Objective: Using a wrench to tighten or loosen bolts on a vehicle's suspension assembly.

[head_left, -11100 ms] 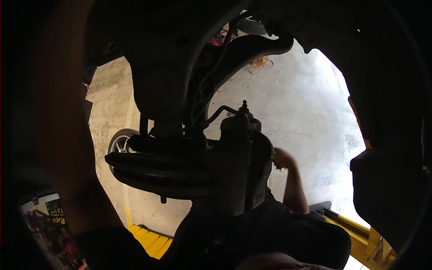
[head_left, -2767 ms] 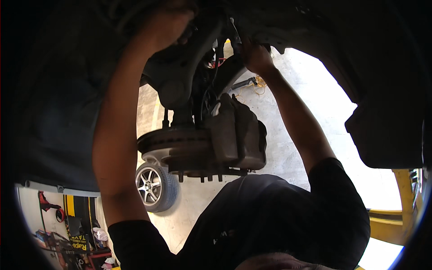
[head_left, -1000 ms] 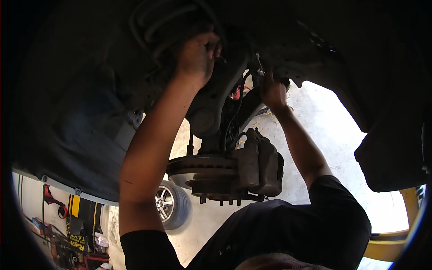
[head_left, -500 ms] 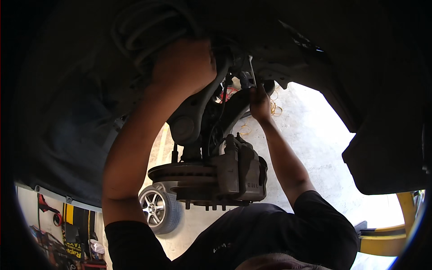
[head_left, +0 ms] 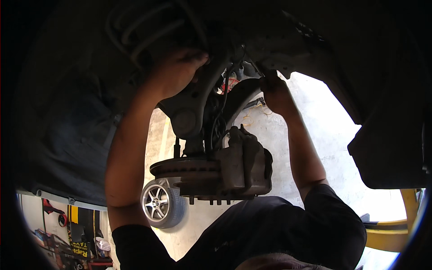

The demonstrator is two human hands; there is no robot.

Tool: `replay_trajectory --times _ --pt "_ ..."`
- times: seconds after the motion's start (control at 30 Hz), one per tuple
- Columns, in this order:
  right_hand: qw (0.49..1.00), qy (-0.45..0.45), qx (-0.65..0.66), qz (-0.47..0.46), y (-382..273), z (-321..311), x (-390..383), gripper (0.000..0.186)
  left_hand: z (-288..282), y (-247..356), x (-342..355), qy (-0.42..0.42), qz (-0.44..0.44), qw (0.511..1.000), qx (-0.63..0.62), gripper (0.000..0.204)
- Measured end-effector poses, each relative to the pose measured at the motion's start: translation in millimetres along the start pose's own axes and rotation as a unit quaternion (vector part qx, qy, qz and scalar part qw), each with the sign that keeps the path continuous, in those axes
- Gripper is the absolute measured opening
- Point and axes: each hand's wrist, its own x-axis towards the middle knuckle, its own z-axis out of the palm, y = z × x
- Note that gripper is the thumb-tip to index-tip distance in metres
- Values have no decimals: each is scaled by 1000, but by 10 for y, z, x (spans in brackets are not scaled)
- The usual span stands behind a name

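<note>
My right hand (head_left: 276,94) is closed around a slim metal wrench (head_left: 253,62). Its far end reaches up and left into the shadow beside the suspension arm (head_left: 184,119). On the other side of that arm, my left hand (head_left: 176,75) is raised with its fingers curled against the arm's upper part. What those fingers grip, if anything, is lost in the dark. Above the left hand, a coil spring (head_left: 153,30) shows dimly. Below both hands hang the brake disc (head_left: 184,167), with wheel studs under it, and the brake caliper (head_left: 246,164).
Dark wheel-well lining (head_left: 67,121) curves round on the left. A wheel (head_left: 157,203) with a spoked rim lies on the pale floor (head_left: 310,117). The yellow lift part (head_left: 384,236) stands at lower right, and cluttered tools (head_left: 60,247) at lower left.
My right hand has moved slightly right, and the wrench now tilts further to the left. My left hand has dropped a little and away from the arm's top. The view has shifted slightly.
</note>
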Motion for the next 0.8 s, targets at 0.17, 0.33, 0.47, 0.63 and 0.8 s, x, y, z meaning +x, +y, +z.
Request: replay_trajectory --times 0.17,0.33,0.47,0.63,0.8 --pt "978 -196 13 68 -205 -454 275 18 5 -179 47 0 41 999 -19 31" --pt "944 -282 -17 171 -788 -911 624 28 -104 -330 68 -131 94 986 46 36" --pt "959 -141 -104 -223 -776 -899 820 36 -95 -329 91 -111 148 978 99 17" --pt "948 -250 -156 -122 -1187 -979 1033 39 -72 -444 159 -102 144 984 -9 16" --pt "930 -128 -244 -243 -380 -479 546 46 78 -431 168 -55 94 988 -108 14"
